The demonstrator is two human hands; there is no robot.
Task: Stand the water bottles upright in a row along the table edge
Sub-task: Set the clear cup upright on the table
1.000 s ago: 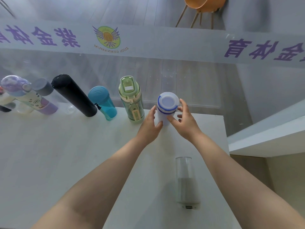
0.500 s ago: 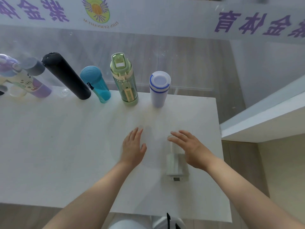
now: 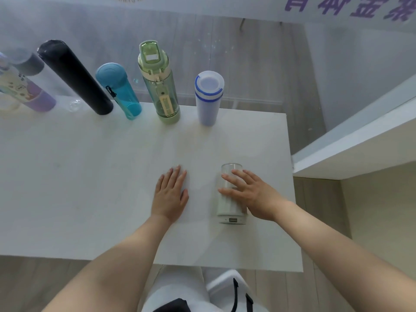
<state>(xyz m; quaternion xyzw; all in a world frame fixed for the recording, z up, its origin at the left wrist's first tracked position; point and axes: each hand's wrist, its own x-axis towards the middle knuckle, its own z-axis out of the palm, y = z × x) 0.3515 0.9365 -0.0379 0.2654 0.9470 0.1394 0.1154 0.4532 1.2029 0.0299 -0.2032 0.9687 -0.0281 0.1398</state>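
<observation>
Clear bottle lies flat, mouth toward the row, right hand grip spread on it

Purple Chinese characters, mirrored and cut off, showing on the white banner at one o'clock, nothing else reading clearly

The purple patterned bottle at the far left is cut off by the picture's edge, and the grey-capped clear bottle behind it is blurred. The right hand covers the middle of the lying clear bottle (its mouth and base show). The purple wall lettering is cropped at the top.
</observation>
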